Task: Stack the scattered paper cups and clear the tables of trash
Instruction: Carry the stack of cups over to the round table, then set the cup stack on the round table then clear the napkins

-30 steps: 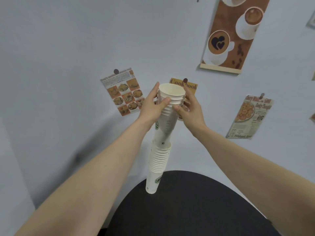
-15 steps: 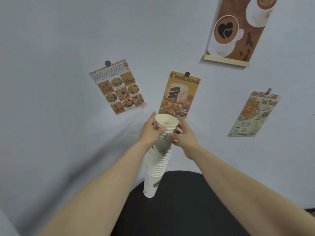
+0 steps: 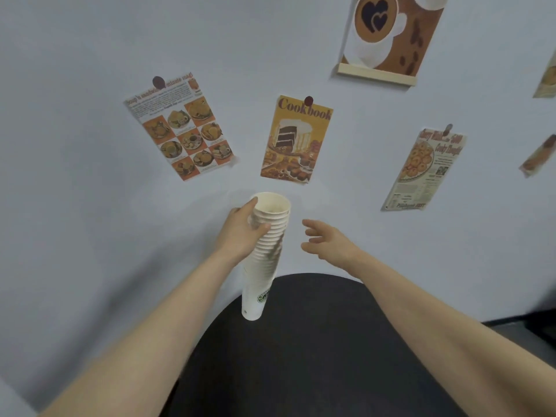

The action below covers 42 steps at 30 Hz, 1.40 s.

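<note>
Right hand [image 3: 328, 240] released cup stack [image 3: 266, 248] | black table [image 3: 316, 341] | postered wall [image 3: 90, 115]

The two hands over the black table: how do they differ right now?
The left hand grips the stack of paper cups near its top, fingers and thumb curled round it; the right hand holds nothing, fingers loosely spread. The left hand touches the stack; the right hand is apart from it, off to its side. Both are bare and raised above the black table, reaching toward the wall.

The right hand [image 3: 326, 239] has let go of the cup stack [image 3: 264, 251], now fully nested and lower, gripped by the left hand [image 3: 240, 233] alone.
</note>
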Available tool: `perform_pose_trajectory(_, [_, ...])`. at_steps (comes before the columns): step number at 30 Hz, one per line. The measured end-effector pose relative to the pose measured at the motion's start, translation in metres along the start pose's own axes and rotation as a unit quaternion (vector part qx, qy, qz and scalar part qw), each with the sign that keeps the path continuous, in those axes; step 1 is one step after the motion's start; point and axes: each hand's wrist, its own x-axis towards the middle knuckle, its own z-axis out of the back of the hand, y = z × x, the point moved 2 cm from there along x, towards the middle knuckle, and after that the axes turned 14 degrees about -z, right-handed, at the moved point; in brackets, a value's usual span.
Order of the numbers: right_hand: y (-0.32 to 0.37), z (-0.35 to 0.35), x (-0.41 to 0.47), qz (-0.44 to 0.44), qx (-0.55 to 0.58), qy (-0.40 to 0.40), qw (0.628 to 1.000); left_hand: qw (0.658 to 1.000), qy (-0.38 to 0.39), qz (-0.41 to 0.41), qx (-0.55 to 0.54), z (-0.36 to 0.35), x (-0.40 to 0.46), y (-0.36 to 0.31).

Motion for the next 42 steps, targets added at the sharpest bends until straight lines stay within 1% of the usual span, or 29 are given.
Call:
perform_pose_trajectory(3, [-0.028, 0.013, -0.034, -0.044, -0.157, 0.053, 0.985, 1.0, 0.005, 0.006, -0.023, -0.01, -0.034, -0.013])
perform_pose_trajectory(5, [-0.047, 0.02, -0.063, -0.068, -0.216, 0.062, 0.972, 0.999, 0.045, -0.001, -0.003, -0.024, -0.057, -0.024])
perform_pose_trajectory(7, [-0.064, 0.027, -0.094, -0.091, -0.256, 0.066, 0.96, 0.991, 0.132, -0.01, 0.037, -0.043, -0.078, -0.039])
perform_pose_trajectory(8, [-0.073, 0.031, -0.11, -0.105, -0.274, 0.069, 0.954, 0.98, 0.185, -0.019, 0.064, -0.054, -0.088, -0.048])
perform_pose_trajectory(10, [-0.091, 0.039, -0.143, -0.129, -0.302, 0.066, 0.942, 0.95, 0.277, -0.053, 0.136, -0.078, -0.109, -0.069])
perform_pose_trajectory(12, [-0.109, 0.049, -0.178, -0.144, -0.314, 0.044, 0.937, 0.911, 0.336, -0.101, 0.217, -0.102, -0.129, -0.092])
perform_pose_trajectory(14, [-0.13, 0.057, -0.218, -0.164, -0.305, 0.016, 0.938, 0.877, 0.377, -0.143, 0.261, -0.127, -0.152, -0.116])
perform_pose_trajectory(16, [-0.153, 0.064, -0.261, -0.197, -0.291, -0.003, 0.936, 0.852, 0.413, -0.179, 0.269, -0.151, -0.178, -0.14])
perform_pose_trajectory(20, [-0.198, 0.077, -0.347, -0.275, -0.265, -0.037, 0.923, 0.807, 0.458, -0.261, 0.266, -0.201, -0.232, -0.193])
perform_pose_trajectory(26, [-0.258, 0.091, -0.491, -0.362, -0.205, -0.097, 0.904, 0.746, 0.501, -0.375, 0.228, -0.265, -0.324, -0.277])
perform_pose_trajectory(30, [-0.301, 0.085, -0.6, -0.432, -0.166, -0.144, 0.874, 0.698, 0.539, -0.433, 0.189, -0.302, -0.406, -0.332])
perform_pose_trajectory(33, [-0.331, 0.074, -0.682, -0.479, -0.138, -0.162, 0.852, 0.664, 0.563, -0.465, 0.162, -0.326, -0.474, -0.368])
perform_pose_trajectory(39, [-0.381, 0.034, -0.847, -0.558, -0.057, -0.216, 0.799, 0.592, 0.592, -0.532, 0.126, -0.365, -0.621, -0.432])
perform_pose_trajectory(41, [-0.392, 0.022, -0.887, -0.578, -0.031, -0.226, 0.784, 0.573, 0.603, -0.543, 0.114, -0.373, -0.657, -0.445])
perform_pose_trajectory(42, [-0.398, 0.014, -0.914, -0.589, -0.016, -0.234, 0.773, 0.556, 0.611, -0.554, 0.103, -0.378, -0.683, -0.455])
